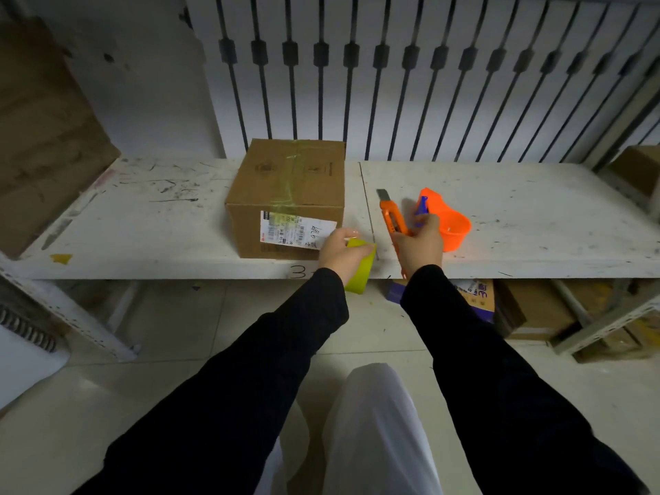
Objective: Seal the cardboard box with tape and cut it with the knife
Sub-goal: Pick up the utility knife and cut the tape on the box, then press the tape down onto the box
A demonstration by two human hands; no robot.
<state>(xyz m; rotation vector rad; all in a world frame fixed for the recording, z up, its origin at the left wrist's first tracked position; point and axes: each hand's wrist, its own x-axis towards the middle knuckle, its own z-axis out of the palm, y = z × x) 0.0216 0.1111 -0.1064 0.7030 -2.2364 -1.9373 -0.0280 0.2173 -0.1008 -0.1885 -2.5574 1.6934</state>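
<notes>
The left hand (339, 253) clasps a yellowish tape roll (360, 267) beside the cardboard box (285, 194) on the counter (518, 209). The right hand (418, 244) grasps an orange utility knife (391, 217), blade apparently extended: a slip could nick fingers.

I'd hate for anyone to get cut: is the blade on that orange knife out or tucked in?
Out. A grey blade tip sticks out beyond the far end of the orange knife, which the right hand grips above the shelf.

head view | worn high, faces forward-down | shelf (143, 223) near
</notes>
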